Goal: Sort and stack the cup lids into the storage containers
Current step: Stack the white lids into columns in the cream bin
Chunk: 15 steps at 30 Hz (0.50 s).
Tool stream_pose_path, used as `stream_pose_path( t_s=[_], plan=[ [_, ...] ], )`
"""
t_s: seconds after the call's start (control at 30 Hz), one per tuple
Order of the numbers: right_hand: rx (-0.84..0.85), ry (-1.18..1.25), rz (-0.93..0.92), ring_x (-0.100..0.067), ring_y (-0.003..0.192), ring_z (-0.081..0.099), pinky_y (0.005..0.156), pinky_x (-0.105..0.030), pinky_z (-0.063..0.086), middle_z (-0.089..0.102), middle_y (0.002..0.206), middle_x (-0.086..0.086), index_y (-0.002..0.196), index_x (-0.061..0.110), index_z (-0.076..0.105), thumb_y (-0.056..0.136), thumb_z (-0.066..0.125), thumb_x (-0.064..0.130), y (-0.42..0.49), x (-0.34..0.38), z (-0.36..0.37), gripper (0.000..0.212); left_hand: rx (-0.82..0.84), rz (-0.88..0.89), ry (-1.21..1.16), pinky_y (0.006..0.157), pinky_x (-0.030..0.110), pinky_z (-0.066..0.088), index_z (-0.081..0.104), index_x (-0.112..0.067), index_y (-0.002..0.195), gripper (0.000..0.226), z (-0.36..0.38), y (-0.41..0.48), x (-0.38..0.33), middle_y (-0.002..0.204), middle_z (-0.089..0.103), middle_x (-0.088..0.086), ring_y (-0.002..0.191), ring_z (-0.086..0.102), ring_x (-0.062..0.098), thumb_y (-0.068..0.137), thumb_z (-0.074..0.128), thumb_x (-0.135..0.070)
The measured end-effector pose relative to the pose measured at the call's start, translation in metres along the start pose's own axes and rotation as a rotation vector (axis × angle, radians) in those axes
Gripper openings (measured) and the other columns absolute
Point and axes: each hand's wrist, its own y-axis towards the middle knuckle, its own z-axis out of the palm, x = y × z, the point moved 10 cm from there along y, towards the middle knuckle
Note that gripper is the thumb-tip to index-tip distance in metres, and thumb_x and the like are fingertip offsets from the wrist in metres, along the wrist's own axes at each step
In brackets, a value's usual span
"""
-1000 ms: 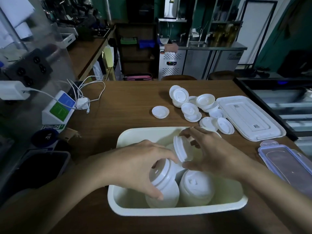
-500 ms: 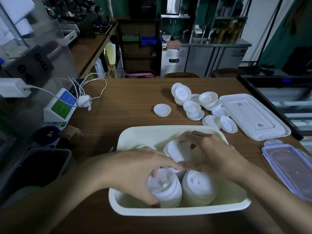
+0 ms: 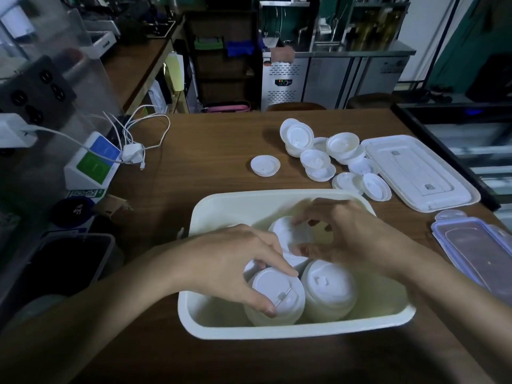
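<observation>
Lids (image 3: 279, 293) stand in three stacks inside the tub (image 3: 277, 332), which sits at the tabletop's near edge. The left hand (image 3: 232, 261) grips the near-left stack (image 3: 273, 314), with its thumb on the near side and its fingers curled over the top. The near-right stack (image 3: 329, 289) stands just beside it. Behind both is the back stack (image 3: 288, 234), whose top lid the right hand (image 3: 352, 234) pinches between thumb and fingertips. At the right edge lies a clear cover (image 3: 476, 250) with a blue rim. Farther along that edge is a white cover (image 3: 421, 173). Just left of it, loose lids (image 3: 318, 159) lie in an overlapping heap. A single lid (image 3: 265, 165) sits apart on the heap's left.
</observation>
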Motion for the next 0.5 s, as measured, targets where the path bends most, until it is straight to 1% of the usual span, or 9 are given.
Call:
stream_pose_path(
  t_s=[0.07,0.1,0.23,0.33,0.43,0.5],
  plan=[
    [-0.009,-0.021,0.001,0.002,0.104,0.057,0.093,-0.031,0.051,0.062,0.112,0.026,0.122,0.04,0.063,0.08,0.076,0.058,0.003,0.0,0.0,0.047,-0.008,0.002,0.011,0.095,0.03,0.046,0.065,-0.05,0.134,0.06,0.001,-0.001,0.0,0.121,0.057,-0.024,0.115,0.053,0.003,0.078,0.083,-0.059],
    [-0.006,-0.027,0.004,0.001,0.104,0.058,0.092,-0.031,0.052,0.062,0.113,0.025,0.125,0.04,0.061,0.08,0.075,0.059,0.004,0.001,0.001,0.051,-0.009,0.007,0.027,0.096,0.029,0.046,0.064,-0.05,0.135,0.061,0.002,-0.001,-0.001,0.12,0.056,-0.024,0.115,0.052,0.002,0.077,0.083,-0.06],
    [0.01,-0.032,0.015,-0.002,0.11,0.058,0.093,-0.032,0.053,0.061,0.119,0.025,0.132,0.038,0.06,0.078,0.077,0.06,0.012,-0.002,0.008,0.061,-0.002,0.016,0.098,0.094,0.02,0.041,0.062,-0.053,0.136,0.061,0.005,0.0,-0.003,0.119,0.05,-0.027,0.115,0.045,-0.003,0.079,0.082,-0.059],
    [0.033,-0.033,0.046,-0.001,0.109,0.058,0.093,-0.031,0.053,0.059,0.119,0.025,0.131,0.039,0.061,0.076,0.081,0.057,0.014,-0.005,0.014,0.061,0.005,0.01,0.121,0.086,0.016,0.041,0.061,-0.052,0.136,0.059,0.009,0.0,-0.004,0.119,0.047,-0.025,0.109,0.043,-0.005,0.081,0.083,-0.054],
    [0.023,-0.037,0.036,0.001,0.102,0.06,0.089,-0.024,0.052,0.06,0.119,0.026,0.131,0.039,0.061,0.075,0.083,0.056,0.014,-0.005,0.015,0.062,0.051,0.02,0.152,0.079,0.017,0.037,0.062,-0.046,0.138,0.055,0.016,0.004,-0.008,0.128,0.05,-0.023,0.111,0.045,-0.004,0.086,0.08,-0.047],
    [0.022,-0.047,0.039,0.001,0.1,0.06,0.089,-0.026,0.052,0.061,0.118,0.025,0.13,0.039,0.062,0.075,0.082,0.057,0.014,-0.006,0.015,0.062,0.088,0.008,0.12,0.083,0.018,0.031,0.062,-0.039,0.138,0.054,0.018,0.006,-0.008,0.134,0.054,-0.018,0.114,0.047,-0.001,0.088,0.078,-0.049]
  ],
)
